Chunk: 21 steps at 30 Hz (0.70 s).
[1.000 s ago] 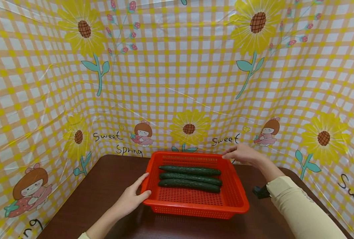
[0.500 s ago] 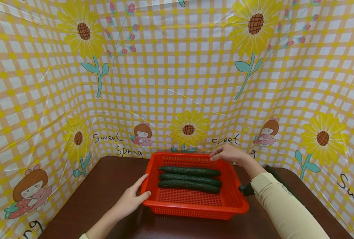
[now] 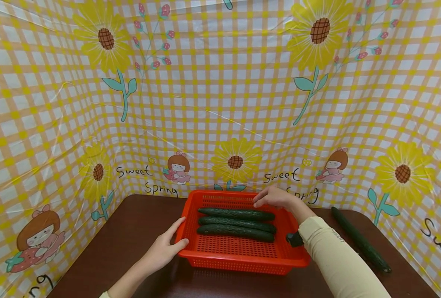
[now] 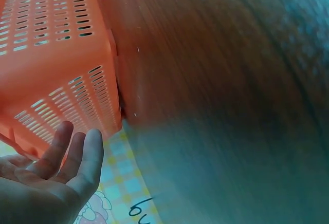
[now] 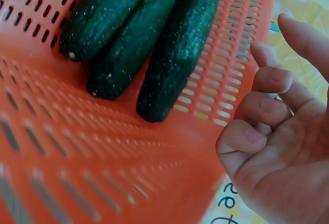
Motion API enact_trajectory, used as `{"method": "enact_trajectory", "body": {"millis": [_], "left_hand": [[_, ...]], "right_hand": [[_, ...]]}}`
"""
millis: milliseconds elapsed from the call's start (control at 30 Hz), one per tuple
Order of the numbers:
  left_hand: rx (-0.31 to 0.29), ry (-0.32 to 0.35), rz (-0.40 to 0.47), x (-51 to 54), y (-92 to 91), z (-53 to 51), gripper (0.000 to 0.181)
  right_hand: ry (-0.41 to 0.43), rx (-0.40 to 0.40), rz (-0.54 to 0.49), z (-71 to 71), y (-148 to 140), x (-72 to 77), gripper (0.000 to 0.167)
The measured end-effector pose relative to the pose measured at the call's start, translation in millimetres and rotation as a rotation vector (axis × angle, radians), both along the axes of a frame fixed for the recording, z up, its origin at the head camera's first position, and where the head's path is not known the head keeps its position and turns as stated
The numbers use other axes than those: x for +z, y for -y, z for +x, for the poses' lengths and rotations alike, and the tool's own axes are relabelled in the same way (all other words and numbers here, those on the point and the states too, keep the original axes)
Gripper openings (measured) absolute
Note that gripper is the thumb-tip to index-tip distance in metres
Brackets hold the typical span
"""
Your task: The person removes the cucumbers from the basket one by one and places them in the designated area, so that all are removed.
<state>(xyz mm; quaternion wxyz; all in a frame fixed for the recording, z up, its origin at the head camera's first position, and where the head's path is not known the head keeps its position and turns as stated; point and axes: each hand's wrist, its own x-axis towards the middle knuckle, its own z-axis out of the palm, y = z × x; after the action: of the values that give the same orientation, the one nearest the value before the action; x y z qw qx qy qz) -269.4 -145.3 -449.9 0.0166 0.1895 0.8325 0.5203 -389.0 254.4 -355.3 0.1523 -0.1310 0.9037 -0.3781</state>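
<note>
Three dark green cucumbers (image 3: 237, 224) lie side by side in a red plastic basket (image 3: 243, 257) with slotted walls. My left hand (image 3: 164, 247) holds the basket's left rim, its thumb lying over the edge. In the left wrist view, several fingers (image 4: 85, 165) stand nearly straight beside the outer wall. Over the back right part of the basket hovers my right hand (image 3: 276, 198), holding nothing. Its fingers are loosely bent in the right wrist view, close to the basket wall and apart from the cucumber ends (image 5: 154, 103).
Another cucumber (image 3: 360, 240) lies slanted on the brown table (image 3: 105, 256), right of my right sleeve (image 3: 336, 256). Checked sunflower cloth (image 3: 235, 103) hangs behind and at both sides. A black wrist camera (image 3: 294, 239) sits under the right wrist.
My right hand has moved left from the basket's back right corner to above its inside. The cucumber on the right of the table has come into view. The left hand stays in place.
</note>
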Motion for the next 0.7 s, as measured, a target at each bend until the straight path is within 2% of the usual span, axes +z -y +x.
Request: {"method": "enact_trajectory", "body": {"millis": [267, 500, 700], "left_hand": [[-0.001, 0.014, 0.018, 4.0, -1.2, 2.6, 0.069], [-0.018, 0.017, -0.009, -0.4, 0.5, -0.3, 0.072], [-0.012, 0.016, 0.006, 1.9, -1.1, -0.3, 0.070]], "right_hand": [[0.019, -0.007, 0.018, -3.7, 10, -12.8, 0.037], [0.056, -0.033, 0.009, -8.6, 15, -24.8, 0.035], [0.062, -0.051, 0.006, -8.6, 17, -29.7, 0.035]]}}
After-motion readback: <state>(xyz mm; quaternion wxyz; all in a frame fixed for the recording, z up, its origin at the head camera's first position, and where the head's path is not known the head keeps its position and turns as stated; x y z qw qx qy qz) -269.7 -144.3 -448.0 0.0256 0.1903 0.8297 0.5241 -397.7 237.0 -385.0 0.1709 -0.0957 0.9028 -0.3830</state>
